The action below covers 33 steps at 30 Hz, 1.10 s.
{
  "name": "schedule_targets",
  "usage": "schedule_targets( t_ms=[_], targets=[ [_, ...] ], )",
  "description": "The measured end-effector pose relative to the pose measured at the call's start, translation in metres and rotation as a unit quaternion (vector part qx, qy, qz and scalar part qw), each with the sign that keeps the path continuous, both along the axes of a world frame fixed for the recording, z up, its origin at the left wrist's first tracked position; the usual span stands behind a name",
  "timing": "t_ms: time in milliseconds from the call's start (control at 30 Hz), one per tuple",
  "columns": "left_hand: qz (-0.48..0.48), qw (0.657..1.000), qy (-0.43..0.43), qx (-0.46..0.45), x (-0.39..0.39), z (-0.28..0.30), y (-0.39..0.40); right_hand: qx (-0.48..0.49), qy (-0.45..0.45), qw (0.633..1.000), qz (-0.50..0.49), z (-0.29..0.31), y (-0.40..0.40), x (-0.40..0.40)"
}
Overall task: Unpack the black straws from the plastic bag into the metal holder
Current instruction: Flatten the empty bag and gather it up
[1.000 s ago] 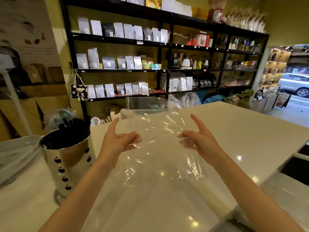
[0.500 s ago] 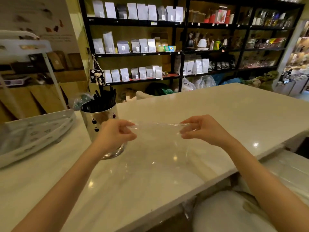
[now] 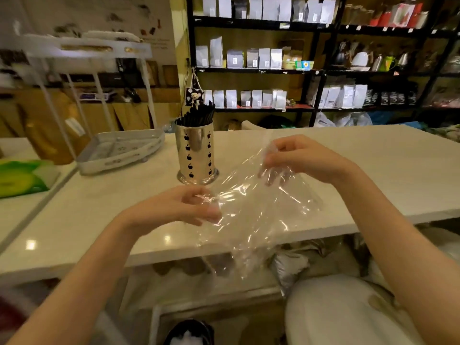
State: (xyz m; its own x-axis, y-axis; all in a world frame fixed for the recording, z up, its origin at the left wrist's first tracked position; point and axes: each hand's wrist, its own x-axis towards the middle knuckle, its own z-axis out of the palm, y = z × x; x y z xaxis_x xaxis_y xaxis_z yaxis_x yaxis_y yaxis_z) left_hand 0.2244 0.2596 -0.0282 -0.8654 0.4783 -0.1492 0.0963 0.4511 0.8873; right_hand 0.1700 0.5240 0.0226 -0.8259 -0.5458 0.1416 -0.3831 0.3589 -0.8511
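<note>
Head view: empty clear bag held over desk edge, straws in holder

Plastic bag (image 3: 251,220) is clear, thin, crinkled film with glossy highlights; looks empty, hangs in front of the metal holder (image 3: 195,155) and drapes past the near edge of the desk (image 3: 373,170). Left hand (image 3: 179,207) sits just in front of the holder, fingers curled, pinching the bag's left edge. Right hand (image 3: 298,160) is to the right of the holder, slightly higher, fingers closed on the bag's upper corner. Holder is a shiny upright steel cylinder with small black apple-shaped cutouts and a flared base, standing on the glossy white desk. Black straws (image 3: 201,114) stick out of its top, thin, leaning. White perforated tray (image 3: 119,150) lies left of the holder. Dark shelving (image 3: 311,70) with pale pouches stands behind the holder.
</note>
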Motion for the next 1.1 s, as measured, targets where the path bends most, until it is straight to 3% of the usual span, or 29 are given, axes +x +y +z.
schedule_targets(
  t_ms=[133,200,233,267,333,367,467,567,667,767,967,1100],
  targets=[
    [0.040,0.994,-0.045,0.092,0.049,-0.042,0.003,-0.049,-0.084,0.995,0.015,-0.035,-0.014,0.024],
    [0.085,0.976,-0.102,0.170,0.076,-0.068,0.002,-0.105,-0.190,0.976,-0.006,-0.066,-0.021,0.036],
    [0.108,0.964,-0.134,0.201,0.089,-0.082,0.001,-0.175,-0.285,0.942,-0.008,-0.084,-0.025,0.043],
    [0.127,0.951,-0.164,0.230,0.101,-0.096,0.000,-0.261,-0.389,0.884,0.002,-0.104,-0.029,0.051],
    [0.184,0.910,-0.220,0.299,0.122,-0.126,-0.001,-0.374,-0.507,0.776,0.038,-0.147,-0.038,0.069],
    [0.225,0.880,-0.249,0.335,0.131,-0.142,-0.001,-0.401,-0.529,0.746,0.043,-0.168,-0.043,0.078],
    [0.336,0.814,-0.283,0.380,0.158,-0.196,0.000,-0.402,-0.576,0.710,0.044,-0.227,-0.060,0.106],
    [0.435,0.783,-0.285,0.341,0.179,-0.254,0.003,-0.329,-0.611,0.720,0.019,-0.277,-0.078,0.126],
    [0.539,0.727,-0.296,0.306,0.184,-0.312,0.001,-0.230,-0.618,0.750,-0.061,-0.325,-0.095,0.135],
    [0.574,0.724,-0.282,0.260,0.172,-0.371,-0.002,-0.120,-0.571,0.800,-0.140,-0.382,-0.110,0.139],
    [0.621,0.706,-0.266,0.213,0.136,-0.491,-0.006,0.002,-0.453,0.853,-0.258,-0.534,-0.150,0.117],
    [0.634,0.698,-0.267,0.199,0.114,-0.587,-0.023,-0.001,-0.467,0.838,-0.282,-0.639,-0.170,0.095]
  ],
)
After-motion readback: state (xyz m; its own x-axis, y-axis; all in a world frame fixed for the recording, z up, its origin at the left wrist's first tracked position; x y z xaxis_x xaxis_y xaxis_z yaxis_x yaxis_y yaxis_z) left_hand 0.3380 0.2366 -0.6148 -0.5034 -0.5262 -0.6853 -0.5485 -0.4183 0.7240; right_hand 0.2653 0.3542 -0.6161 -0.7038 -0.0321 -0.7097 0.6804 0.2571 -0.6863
